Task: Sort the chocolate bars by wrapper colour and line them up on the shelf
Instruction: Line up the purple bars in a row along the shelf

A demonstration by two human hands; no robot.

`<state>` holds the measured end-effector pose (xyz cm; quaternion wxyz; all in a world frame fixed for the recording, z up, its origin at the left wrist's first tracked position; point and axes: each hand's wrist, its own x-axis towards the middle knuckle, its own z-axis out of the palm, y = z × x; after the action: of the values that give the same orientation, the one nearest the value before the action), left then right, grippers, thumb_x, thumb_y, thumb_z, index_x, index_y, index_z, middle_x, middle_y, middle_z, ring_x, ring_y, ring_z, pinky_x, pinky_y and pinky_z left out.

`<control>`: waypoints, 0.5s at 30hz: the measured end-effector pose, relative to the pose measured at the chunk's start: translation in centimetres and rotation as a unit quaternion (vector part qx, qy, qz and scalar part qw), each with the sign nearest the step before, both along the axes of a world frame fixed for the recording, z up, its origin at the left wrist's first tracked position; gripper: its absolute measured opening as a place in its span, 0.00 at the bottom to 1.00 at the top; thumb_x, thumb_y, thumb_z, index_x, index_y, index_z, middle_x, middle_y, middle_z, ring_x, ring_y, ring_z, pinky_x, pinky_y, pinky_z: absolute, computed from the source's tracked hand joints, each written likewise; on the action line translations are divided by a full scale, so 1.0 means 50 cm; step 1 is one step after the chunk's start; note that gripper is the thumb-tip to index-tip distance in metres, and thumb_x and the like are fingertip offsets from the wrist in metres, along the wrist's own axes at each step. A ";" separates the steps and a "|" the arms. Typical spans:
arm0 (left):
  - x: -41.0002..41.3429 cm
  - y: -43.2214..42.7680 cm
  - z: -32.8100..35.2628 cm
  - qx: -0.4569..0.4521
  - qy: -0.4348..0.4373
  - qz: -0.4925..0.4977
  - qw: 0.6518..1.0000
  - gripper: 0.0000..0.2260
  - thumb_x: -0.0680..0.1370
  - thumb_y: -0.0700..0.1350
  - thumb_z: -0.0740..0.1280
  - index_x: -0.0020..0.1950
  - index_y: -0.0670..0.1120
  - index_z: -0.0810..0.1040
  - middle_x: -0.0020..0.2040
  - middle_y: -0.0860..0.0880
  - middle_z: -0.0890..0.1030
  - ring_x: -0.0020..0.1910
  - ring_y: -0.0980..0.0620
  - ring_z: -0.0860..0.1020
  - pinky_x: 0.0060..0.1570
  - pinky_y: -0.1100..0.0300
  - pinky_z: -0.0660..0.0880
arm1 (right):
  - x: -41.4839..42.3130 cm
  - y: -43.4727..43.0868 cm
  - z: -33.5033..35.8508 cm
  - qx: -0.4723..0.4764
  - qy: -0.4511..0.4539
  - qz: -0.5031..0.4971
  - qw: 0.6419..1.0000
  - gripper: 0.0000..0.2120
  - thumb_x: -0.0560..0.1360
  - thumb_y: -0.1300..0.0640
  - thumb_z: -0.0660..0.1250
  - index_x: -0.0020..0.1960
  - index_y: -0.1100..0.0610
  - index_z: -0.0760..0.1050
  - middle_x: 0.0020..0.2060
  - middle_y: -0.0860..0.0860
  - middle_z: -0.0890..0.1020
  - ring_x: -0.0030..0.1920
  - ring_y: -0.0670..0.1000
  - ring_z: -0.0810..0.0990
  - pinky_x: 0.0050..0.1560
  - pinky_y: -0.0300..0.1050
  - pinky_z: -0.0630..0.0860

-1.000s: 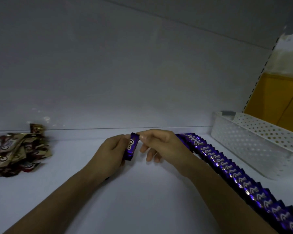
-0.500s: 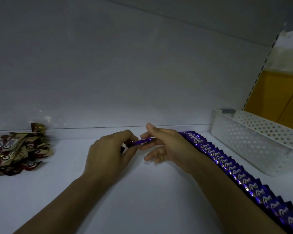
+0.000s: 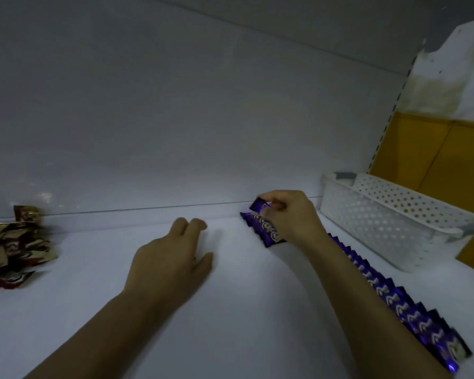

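Observation:
A long row of purple-wrapped chocolate bars (image 3: 411, 315) runs along the white shelf (image 3: 244, 310) from the front right toward the back wall. At its far end my right hand (image 3: 290, 217) pinches one purple bar (image 3: 258, 205), held just above the last bars of the row. Part of the row is hidden behind my right forearm. My left hand (image 3: 173, 261) hovers over the middle of the shelf with relaxed fingers and holds nothing. A heap of gold-and-brown wrapped bars (image 3: 11, 250) lies at the far left.
A white perforated plastic basket (image 3: 394, 217) stands at the right, just beyond the purple row. The grey back wall rises close behind the shelf. Yellow panels show past the shelf's right upright.
Both hands held the purple bar in the middle of the shelf. My left hand has let go, and my right hand has carried the bar right to the row's far end.

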<state>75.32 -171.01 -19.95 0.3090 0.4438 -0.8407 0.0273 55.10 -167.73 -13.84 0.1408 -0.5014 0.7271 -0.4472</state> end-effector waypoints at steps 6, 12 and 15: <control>-0.010 -0.008 -0.011 0.026 -0.045 -0.010 0.999 0.16 0.79 0.62 0.54 0.63 0.58 0.68 0.47 0.58 0.67 0.43 0.54 0.77 0.39 0.60 0.71 | -0.068 0.037 0.014 0.142 0.118 -0.006 0.983 0.10 0.64 0.60 0.78 0.35 0.48 0.80 0.37 0.47 0.81 0.48 0.52 0.81 0.56 0.49 0.76; -0.014 -0.010 -0.011 0.031 -0.039 -0.012 0.999 0.16 0.79 0.62 0.53 0.64 0.58 0.67 0.48 0.58 0.69 0.44 0.53 0.77 0.42 0.59 0.74 | -0.062 0.035 0.010 0.195 0.194 0.016 0.961 0.08 0.64 0.59 0.78 0.40 0.50 0.83 0.36 0.44 0.80 0.50 0.50 0.79 0.63 0.52 0.71; -0.012 -0.007 -0.013 0.029 -0.036 -0.014 0.999 0.17 0.79 0.62 0.53 0.64 0.58 0.67 0.50 0.58 0.71 0.45 0.53 0.78 0.44 0.58 0.75 | -0.058 0.032 0.005 0.187 0.223 0.024 0.956 0.09 0.65 0.58 0.77 0.43 0.49 0.83 0.36 0.42 0.78 0.48 0.48 0.79 0.59 0.47 0.72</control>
<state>74.72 -171.38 -20.59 0.2659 0.4394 -0.8579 0.0148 52.22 -166.14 -13.59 0.0769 -0.5702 0.7986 -0.1766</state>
